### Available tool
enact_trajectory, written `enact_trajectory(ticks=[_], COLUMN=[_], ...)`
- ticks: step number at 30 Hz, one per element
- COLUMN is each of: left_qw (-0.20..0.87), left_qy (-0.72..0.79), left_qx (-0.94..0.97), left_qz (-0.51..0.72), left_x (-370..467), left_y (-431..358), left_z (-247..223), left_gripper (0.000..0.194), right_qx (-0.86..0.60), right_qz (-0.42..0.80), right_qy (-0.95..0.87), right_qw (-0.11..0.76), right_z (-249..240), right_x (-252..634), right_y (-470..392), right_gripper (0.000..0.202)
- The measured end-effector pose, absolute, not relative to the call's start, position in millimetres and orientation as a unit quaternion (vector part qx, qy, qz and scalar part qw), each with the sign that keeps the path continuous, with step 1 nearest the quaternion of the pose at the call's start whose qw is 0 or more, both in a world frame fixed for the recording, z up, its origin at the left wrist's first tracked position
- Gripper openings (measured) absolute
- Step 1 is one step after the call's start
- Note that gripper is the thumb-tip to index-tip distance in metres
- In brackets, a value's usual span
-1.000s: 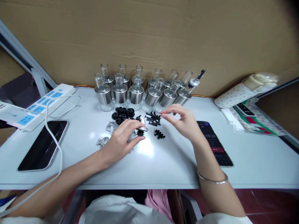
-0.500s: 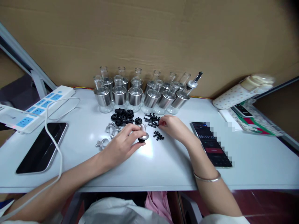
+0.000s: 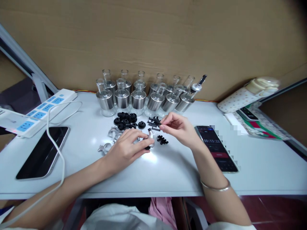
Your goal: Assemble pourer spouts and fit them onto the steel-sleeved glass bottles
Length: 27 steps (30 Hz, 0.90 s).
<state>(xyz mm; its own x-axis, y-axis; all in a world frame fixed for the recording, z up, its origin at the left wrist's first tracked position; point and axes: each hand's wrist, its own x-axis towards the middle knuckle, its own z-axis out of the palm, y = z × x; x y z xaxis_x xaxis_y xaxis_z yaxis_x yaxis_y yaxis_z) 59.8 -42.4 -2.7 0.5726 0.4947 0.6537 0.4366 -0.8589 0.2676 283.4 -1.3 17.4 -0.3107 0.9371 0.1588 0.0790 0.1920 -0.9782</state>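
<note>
My left hand (image 3: 128,145) is closed round a silver pourer spout (image 3: 151,135) with a black stopper at its base, the spout tilted upward. My right hand (image 3: 178,129) pinches a thin black stick-like piece (image 3: 159,123) between thumb and fingertips, just above the table. Below it lie several similar black sticks (image 3: 152,124). Small black bits (image 3: 162,140) sit in a cluster nearer me. Black ribbed stoppers (image 3: 125,120) are heaped behind my left hand, one standing apart. Silver ring-shaped metal parts (image 3: 105,148) lie left of that hand, partly covered by it.
Two rows of glass bottles with metal sleeves (image 3: 122,99) line the back; the rightmost carries a pourer (image 3: 196,87). A power strip (image 3: 45,110) and a dark tablet-like device (image 3: 44,151) with a white cable are left. Right are a phone (image 3: 216,148) and a dotted flask (image 3: 242,97).
My right hand has lifted slightly from the black sticks, holding one of them. In my left hand the pourer has turned so that its spout points up.
</note>
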Motion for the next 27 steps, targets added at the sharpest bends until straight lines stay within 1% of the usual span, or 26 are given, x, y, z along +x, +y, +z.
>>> enact_trajectory(ticks=[2, 6, 12, 14, 19, 27], left_qw=[0.037, 0.033, 0.012, 0.006, 0.013, 0.0], left_qy=[0.265, 0.267, 0.276, 0.283, 0.27, 0.275], left_qx=[0.886, 0.887, 0.878, 0.874, 0.878, 0.88], left_qz=[0.378, 0.375, 0.39, 0.396, 0.395, 0.387], left_x=[59.3, 58.8, 56.5, 56.0, 58.6, 58.3], left_y=[-42.3, -42.0, -38.8, -38.0, -39.4, -41.3], left_z=[-2.7, -2.9, -1.1, -0.3, -0.1, -0.3], left_gripper=[0.017, 0.018, 0.018, 0.018, 0.018, 0.018], right_qx=[-0.381, -0.376, -0.369, -0.367, -0.354, -0.341], right_qz=[0.513, 0.529, 0.531, 0.529, 0.522, 0.539], right_qy=[-0.633, -0.638, -0.659, -0.658, -0.633, -0.647], right_qw=[0.437, 0.414, 0.384, 0.392, 0.448, 0.418], right_z=[19.2, 21.9, 22.5, 22.1, 21.1, 19.8], right_x=[279.7, 277.5, 275.8, 274.6, 271.7, 273.1], right_y=[-3.7, -5.9, -8.5, -8.8, -9.5, -12.1], right_gripper=[0.033, 0.036, 0.034, 0.033, 0.032, 0.023])
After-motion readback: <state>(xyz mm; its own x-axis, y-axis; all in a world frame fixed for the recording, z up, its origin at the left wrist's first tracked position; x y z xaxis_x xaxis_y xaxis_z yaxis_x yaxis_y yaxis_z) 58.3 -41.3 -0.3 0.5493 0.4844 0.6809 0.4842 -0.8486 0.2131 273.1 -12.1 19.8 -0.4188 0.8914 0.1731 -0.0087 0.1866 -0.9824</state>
